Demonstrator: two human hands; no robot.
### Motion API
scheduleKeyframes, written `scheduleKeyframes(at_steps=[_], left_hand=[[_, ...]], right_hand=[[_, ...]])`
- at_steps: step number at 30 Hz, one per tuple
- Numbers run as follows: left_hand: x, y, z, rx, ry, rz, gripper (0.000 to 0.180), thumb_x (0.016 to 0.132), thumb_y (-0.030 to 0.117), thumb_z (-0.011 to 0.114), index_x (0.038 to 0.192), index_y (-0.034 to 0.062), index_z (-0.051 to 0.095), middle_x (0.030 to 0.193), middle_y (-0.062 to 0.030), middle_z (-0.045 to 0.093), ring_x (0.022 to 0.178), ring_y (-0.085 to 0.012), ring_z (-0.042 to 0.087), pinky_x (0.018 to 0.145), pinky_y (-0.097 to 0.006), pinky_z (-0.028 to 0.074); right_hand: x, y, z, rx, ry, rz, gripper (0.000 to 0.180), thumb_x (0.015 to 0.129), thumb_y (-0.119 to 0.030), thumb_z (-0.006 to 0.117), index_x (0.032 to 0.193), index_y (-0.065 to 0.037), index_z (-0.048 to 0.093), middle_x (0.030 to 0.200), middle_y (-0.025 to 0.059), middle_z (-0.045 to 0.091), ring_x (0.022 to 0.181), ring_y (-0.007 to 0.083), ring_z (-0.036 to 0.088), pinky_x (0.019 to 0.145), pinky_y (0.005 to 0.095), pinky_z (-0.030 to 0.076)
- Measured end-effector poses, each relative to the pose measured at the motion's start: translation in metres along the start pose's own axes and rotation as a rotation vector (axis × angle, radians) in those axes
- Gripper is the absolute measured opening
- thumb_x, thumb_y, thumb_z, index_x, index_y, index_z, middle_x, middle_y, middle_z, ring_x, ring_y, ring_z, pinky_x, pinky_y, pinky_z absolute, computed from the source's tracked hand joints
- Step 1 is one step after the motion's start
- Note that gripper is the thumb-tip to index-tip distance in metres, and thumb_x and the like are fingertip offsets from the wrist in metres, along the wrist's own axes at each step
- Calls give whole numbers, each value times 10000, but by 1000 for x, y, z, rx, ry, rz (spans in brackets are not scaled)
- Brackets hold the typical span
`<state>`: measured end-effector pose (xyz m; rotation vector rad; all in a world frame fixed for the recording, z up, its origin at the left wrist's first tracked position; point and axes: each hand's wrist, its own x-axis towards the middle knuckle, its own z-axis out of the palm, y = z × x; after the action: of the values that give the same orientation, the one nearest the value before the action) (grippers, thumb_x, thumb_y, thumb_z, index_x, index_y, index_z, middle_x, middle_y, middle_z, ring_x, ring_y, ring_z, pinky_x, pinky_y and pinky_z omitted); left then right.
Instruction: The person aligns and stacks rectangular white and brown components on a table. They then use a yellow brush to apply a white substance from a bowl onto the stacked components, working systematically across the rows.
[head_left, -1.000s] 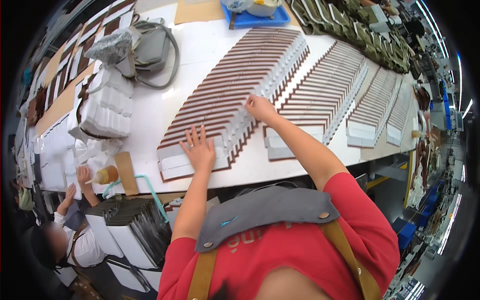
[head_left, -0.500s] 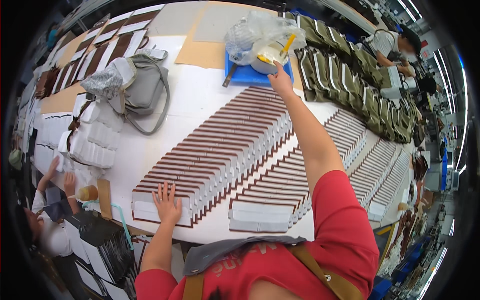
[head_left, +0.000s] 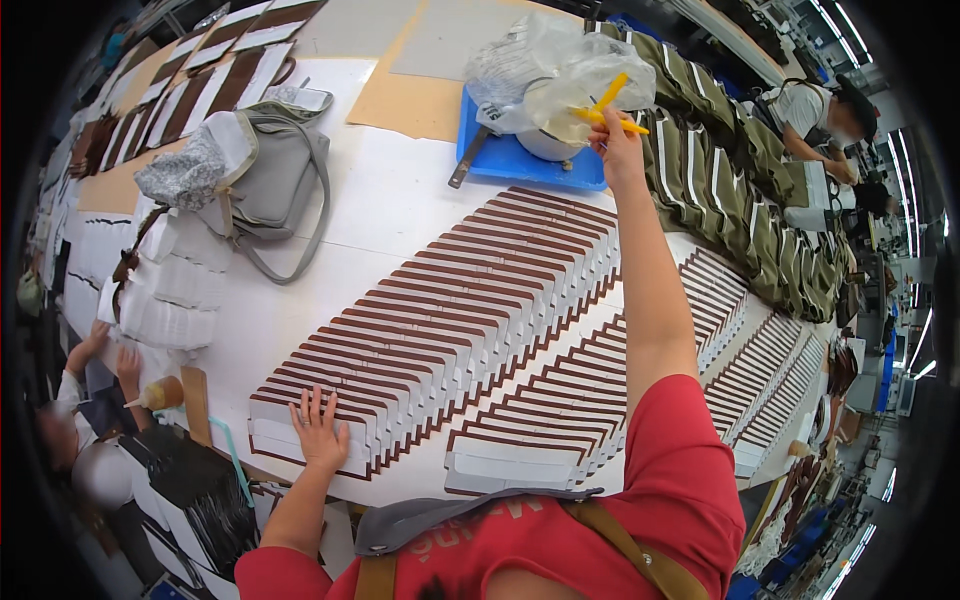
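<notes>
My right hand (head_left: pixel 618 150) reaches to the far side of the table, closed round a slim yellow tool (head_left: pixel 632 124) whose working end I cannot make out. Just beyond it, a second yellow handle (head_left: pixel 611 92) leans out of a white bowl (head_left: pixel 547 142), with pale paste on its inner wall. The bowl stands in a blue tray (head_left: pixel 520 167), partly covered by a crumpled clear plastic bag (head_left: pixel 510 62). My left hand (head_left: pixel 320 432) rests with fingers spread on the near end of a long overlapping row of light grey panels with brown edges (head_left: pixel 420 330).
Shorter rows of similar panels (head_left: pixel 530 455) lie to the right. A grey bag (head_left: pixel 275 180) and white bundles (head_left: pixel 175 285) sit at left. Olive-green pieces (head_left: pixel 720 190) line the far right. A dark-handled blade (head_left: pixel 468 158) crosses the tray's rim. Co-workers sit at left and far right.
My right hand has gone from a pointing finger at the bowl to gripping a yellow tool above its right side. The left hand stays on the panels. The whole view has shifted slightly.
</notes>
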<state>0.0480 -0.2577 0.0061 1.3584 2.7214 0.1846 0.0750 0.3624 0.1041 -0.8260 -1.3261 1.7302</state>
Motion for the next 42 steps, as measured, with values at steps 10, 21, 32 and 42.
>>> scheduleKeyframes(at_steps=[10, 21, 32, 42], left_hand=[[-1, -3, 1, 4, -9, -9, 518, 788, 261, 472, 1279, 128, 370, 1391, -124, 249, 1301, -337, 174, 1041, -562, 71], [164, 94, -65, -514, 349, 169, 202, 771, 96, 554, 962, 86, 616, 1272, -106, 404, 1188, -293, 329, 989, -428, 207], [425, 239, -46, 96, 225, 247, 584, 787, 134, 522, 1330, 116, 307, 1405, -33, 242, 1257, -224, 287, 993, -526, 215], [486, 198, -86, 93, 158, 32, 468, 799, 149, 489, 1251, 60, 405, 1371, -63, 305, 1217, -240, 351, 973, -502, 252]], right_hand=[[-34, 17, -36, 40, 147, -55, 188, 833, -236, 575, 867, -54, 543, 653, 37, 525, 467, 83, 484, 458, 210, 396], [-30, 5, -28, -65, 160, -62, 172, 845, -230, 554, 848, -58, 552, 631, 25, 522, 468, 75, 482, 452, 198, 385], [-18, 9, -32, 10, 139, 13, 248, 863, -237, 530, 958, -8, 544, 682, 75, 562, 550, 133, 576, 509, 228, 464], [-13, 31, -61, 304, 101, 144, 296, 872, -285, 522, 998, -20, 555, 745, 97, 590, 643, 166, 605, 580, 239, 493]])
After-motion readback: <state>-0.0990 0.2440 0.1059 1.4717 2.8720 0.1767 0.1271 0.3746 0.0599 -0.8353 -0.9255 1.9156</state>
